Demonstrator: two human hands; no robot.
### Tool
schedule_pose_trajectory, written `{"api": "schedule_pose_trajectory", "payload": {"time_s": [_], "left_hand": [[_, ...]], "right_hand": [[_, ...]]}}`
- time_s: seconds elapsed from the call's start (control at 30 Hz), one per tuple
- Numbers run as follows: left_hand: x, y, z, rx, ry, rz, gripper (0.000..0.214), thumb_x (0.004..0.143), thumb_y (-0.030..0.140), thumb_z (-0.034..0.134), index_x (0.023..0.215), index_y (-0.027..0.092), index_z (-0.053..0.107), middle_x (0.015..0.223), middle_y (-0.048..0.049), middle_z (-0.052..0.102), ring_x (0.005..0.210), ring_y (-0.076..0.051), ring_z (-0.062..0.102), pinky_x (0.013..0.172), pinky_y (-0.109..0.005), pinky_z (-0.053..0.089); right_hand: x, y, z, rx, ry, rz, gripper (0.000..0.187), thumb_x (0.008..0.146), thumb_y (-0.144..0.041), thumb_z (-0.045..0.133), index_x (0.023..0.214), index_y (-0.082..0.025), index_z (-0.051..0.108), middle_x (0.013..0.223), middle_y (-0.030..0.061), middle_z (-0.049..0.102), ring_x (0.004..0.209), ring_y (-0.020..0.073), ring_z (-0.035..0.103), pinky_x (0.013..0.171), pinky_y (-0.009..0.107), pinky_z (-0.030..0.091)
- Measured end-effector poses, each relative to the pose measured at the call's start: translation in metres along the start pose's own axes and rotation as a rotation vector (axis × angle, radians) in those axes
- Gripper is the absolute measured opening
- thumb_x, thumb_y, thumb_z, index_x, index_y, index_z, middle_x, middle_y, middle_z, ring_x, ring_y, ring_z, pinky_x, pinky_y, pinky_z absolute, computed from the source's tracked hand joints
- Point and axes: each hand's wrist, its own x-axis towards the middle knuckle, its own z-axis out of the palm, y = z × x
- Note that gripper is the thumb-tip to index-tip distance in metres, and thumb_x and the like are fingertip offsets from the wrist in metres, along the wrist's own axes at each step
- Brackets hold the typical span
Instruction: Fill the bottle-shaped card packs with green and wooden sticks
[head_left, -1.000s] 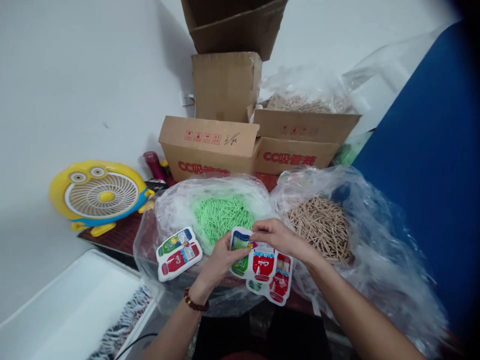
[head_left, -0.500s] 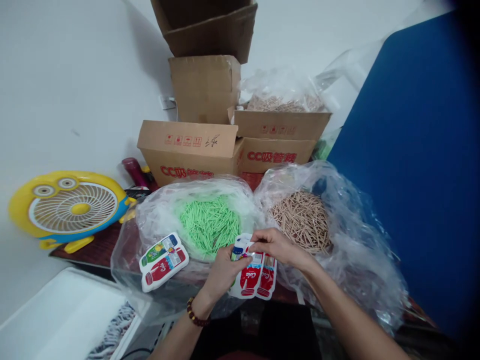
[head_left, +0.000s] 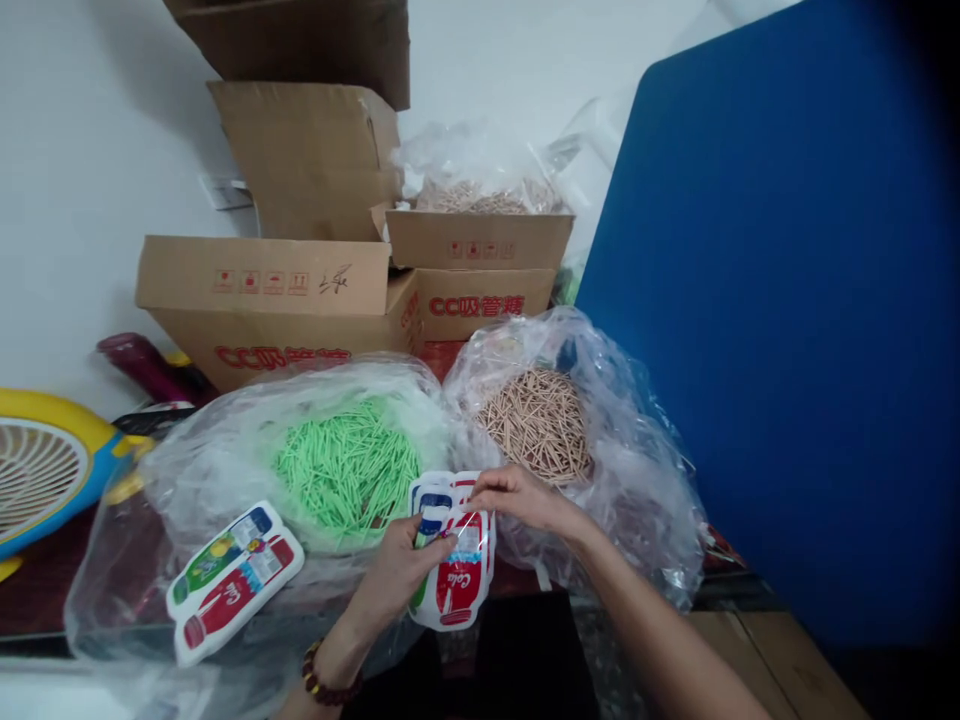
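Observation:
My left hand [head_left: 394, 572], a beaded bracelet on its wrist, grips several bottle-shaped candy packets [head_left: 459, 580] printed with a red cola bottle and a blue-topped one. At their upper right edge, the fingers of my right hand [head_left: 521, 497] are pinched together on a packet; the fingertips are partly hidden. Just behind the hands, thin green sticks [head_left: 349, 465] lie in an open clear plastic bag. Light brown sticks [head_left: 536, 425] fill a second bag to the right. A similar pile of packets [head_left: 238, 580] rests on the plastic at the left.
Cardboard boxes [head_left: 262, 320] with red lettering stand behind the bags, one holding a bag of brown sticks [head_left: 480, 198]. A yellow and blue fan [head_left: 90, 470] and a dark red bottle [head_left: 142, 368] are at left. A large blue panel [head_left: 765, 330] borders the right side.
The view has swung to the right, so everything sits further left. In my hands, the packets that were fanned side by side now overlap more closely.

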Motion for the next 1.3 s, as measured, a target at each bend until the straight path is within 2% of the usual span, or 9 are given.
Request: {"api": "schedule_pose_trajectory", "payload": {"time_s": [0.03, 0.1, 0.13, 0.23, 0.37, 0.57, 0.8, 1.07, 1.3], "left_hand": [[0.0, 0.001, -0.001, -0.001, -0.006, -0.01, 0.018, 0.073, 0.03, 0.07, 0.078, 0.012, 0.071, 0.074, -0.0045, 0.072, 0.065, -0.018, 0.062, 0.065, -0.027, 0.048], [-0.001, 0.003, -0.002, 0.002, 0.002, -0.034, 0.019, 0.072, 0.031, 0.072, 0.075, 0.012, 0.071, 0.072, -0.0046, 0.072, 0.063, -0.018, 0.062, 0.063, -0.026, 0.047], [-0.002, 0.004, -0.003, 0.003, 0.011, -0.047, 0.019, 0.071, 0.031, 0.072, 0.074, 0.012, 0.071, 0.071, -0.0045, 0.072, 0.063, -0.018, 0.062, 0.062, -0.026, 0.047], [-0.001, 0.003, -0.001, -0.008, 0.046, -0.073, 0.02, 0.069, 0.032, 0.074, 0.072, 0.013, 0.071, 0.069, -0.0044, 0.072, 0.062, -0.019, 0.063, 0.062, -0.027, 0.048], [0.0, -0.002, -0.001, -0.049, 0.065, -0.081, 0.022, 0.069, 0.033, 0.075, 0.078, 0.013, 0.071, 0.074, -0.0044, 0.073, 0.065, -0.02, 0.065, 0.064, -0.028, 0.05], [-0.001, -0.011, -0.013, -0.078, 0.092, -0.127, 0.027, 0.069, 0.035, 0.075, 0.083, 0.012, 0.07, 0.076, -0.0063, 0.075, 0.066, -0.022, 0.067, 0.063, -0.029, 0.052], [-0.004, -0.012, -0.022, -0.125, 0.103, -0.124, 0.029, 0.068, 0.037, 0.076, 0.085, 0.014, 0.071, 0.076, -0.0049, 0.075, 0.067, -0.023, 0.068, 0.066, -0.03, 0.052], [-0.002, -0.015, -0.021, -0.133, 0.13, -0.138, 0.029, 0.067, 0.036, 0.076, 0.083, 0.013, 0.071, 0.073, -0.0053, 0.074, 0.065, -0.023, 0.068, 0.064, -0.031, 0.052], [-0.004, -0.016, -0.02, -0.132, 0.112, -0.137, 0.03, 0.07, 0.035, 0.075, 0.089, 0.013, 0.069, 0.078, -0.0064, 0.075, 0.07, -0.024, 0.068, 0.068, -0.033, 0.053]], "right_hand": [[-0.001, 0.009, -0.012, -0.102, 0.077, 0.053, 0.032, 0.087, -0.044, 0.054, 0.087, -0.016, 0.069, 0.072, -0.0006, 0.066, 0.066, 0.0123, 0.058, 0.061, 0.021, 0.042], [-0.004, 0.027, -0.037, -0.499, 0.333, 0.322, 0.031, 0.09, -0.041, 0.048, 0.086, -0.019, 0.069, 0.075, 0.0001, 0.067, 0.071, 0.0136, 0.06, 0.065, 0.022, 0.043], [-0.005, 0.036, -0.049, -0.587, 0.403, 0.407, 0.03, 0.091, -0.038, 0.046, 0.09, -0.019, 0.069, 0.083, 0.0032, 0.068, 0.078, 0.0159, 0.061, 0.069, 0.025, 0.043], [-0.006, 0.059, -0.073, -0.742, 0.51, 0.574, 0.03, 0.091, -0.029, 0.042, 0.098, -0.015, 0.068, 0.099, 0.0131, 0.067, 0.092, 0.0221, 0.061, 0.078, 0.031, 0.043], [0.001, 0.075, -0.072, -0.897, 0.539, 0.678, 0.029, 0.087, -0.026, 0.049, 0.105, -0.012, 0.067, 0.113, 0.0193, 0.06, 0.104, 0.0277, 0.056, 0.084, 0.036, 0.041], [0.008, 0.084, -0.063, -1.036, 0.542, 0.694, 0.032, 0.085, -0.025, 0.049, 0.107, -0.011, 0.067, 0.121, 0.0214, 0.052, 0.114, 0.0351, 0.045, 0.091, 0.045, 0.034], [0.004, 0.092, -0.064, -1.037, 0.486, 0.68, 0.032, 0.089, -0.019, 0.04, 0.103, -0.012, 0.067, 0.118, 0.0211, 0.055, 0.113, 0.0331, 0.044, 0.088, 0.043, 0.032], [-0.003, 0.099, -0.071, -0.847, 0.508, 0.559, 0.026, 0.091, -0.022, 0.037, 0.101, -0.014, 0.059, 0.107, 0.0143, 0.062, 0.105, 0.0279, 0.051, 0.086, 0.039, 0.03], [-0.002, 0.102, -0.066, -0.508, 0.602, 0.396, 0.023, 0.09, -0.029, 0.034, 0.098, -0.018, 0.052, 0.097, 0.0095, 0.064, 0.099, 0.0233, 0.054, 0.088, 0.037, 0.033]]}}
